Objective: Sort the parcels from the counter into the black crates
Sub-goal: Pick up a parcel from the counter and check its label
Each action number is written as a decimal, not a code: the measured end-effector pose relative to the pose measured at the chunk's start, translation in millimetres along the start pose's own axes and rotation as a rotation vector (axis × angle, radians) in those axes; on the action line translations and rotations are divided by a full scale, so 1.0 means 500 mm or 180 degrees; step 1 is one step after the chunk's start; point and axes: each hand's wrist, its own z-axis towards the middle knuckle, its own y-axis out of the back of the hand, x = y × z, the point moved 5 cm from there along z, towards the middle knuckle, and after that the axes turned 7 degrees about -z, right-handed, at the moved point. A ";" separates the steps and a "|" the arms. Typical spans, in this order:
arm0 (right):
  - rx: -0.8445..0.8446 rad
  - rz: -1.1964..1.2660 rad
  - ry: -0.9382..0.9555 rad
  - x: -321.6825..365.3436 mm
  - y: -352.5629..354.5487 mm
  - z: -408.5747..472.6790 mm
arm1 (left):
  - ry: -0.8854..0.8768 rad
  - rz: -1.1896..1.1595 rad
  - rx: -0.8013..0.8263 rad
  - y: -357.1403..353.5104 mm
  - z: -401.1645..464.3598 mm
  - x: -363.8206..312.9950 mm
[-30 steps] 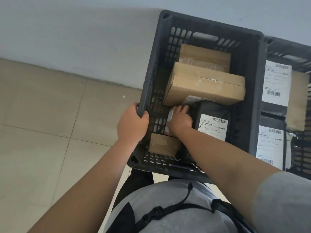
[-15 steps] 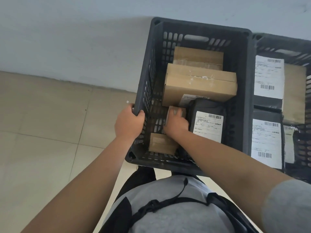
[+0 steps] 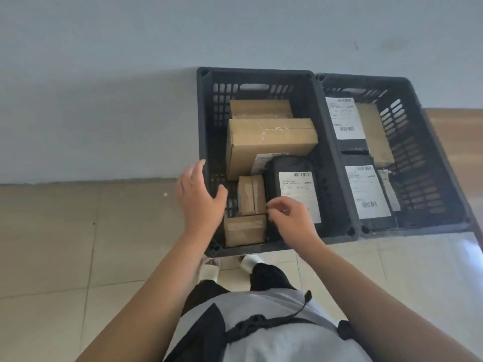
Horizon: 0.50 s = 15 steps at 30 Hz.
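Tiled floor (image 3: 52,244): two black crates (image 3: 202,121) hold cardboard boxes (image 3: 269,142) and labelled bags (image 3: 295,189).

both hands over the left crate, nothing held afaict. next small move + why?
Probably draw both hands back and turn for another parcel. The left hand is open, clear of the left crate's rim; the right hand hovers, fingers loosely curled and holding nothing, above the small cardboard box, which stands settled beside the black bagged parcel. Nothing there looks in need of fixing.
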 end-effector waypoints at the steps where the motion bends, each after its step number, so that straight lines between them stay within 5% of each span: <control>1: -0.0218 0.0261 -0.0140 -0.017 0.022 -0.021 | -0.0284 -0.0113 -0.0100 0.010 -0.015 -0.029; 3: -0.0590 0.0802 -0.0384 -0.049 0.061 -0.064 | -0.0531 -0.0535 0.0134 0.008 -0.046 -0.076; 8: -0.1229 0.1573 -0.0521 -0.093 0.143 -0.149 | 0.0015 -0.1280 0.2048 -0.081 -0.136 -0.180; 15: -0.1898 0.2406 -0.0434 -0.231 0.285 -0.255 | 0.0451 -0.1415 0.3096 -0.227 -0.297 -0.325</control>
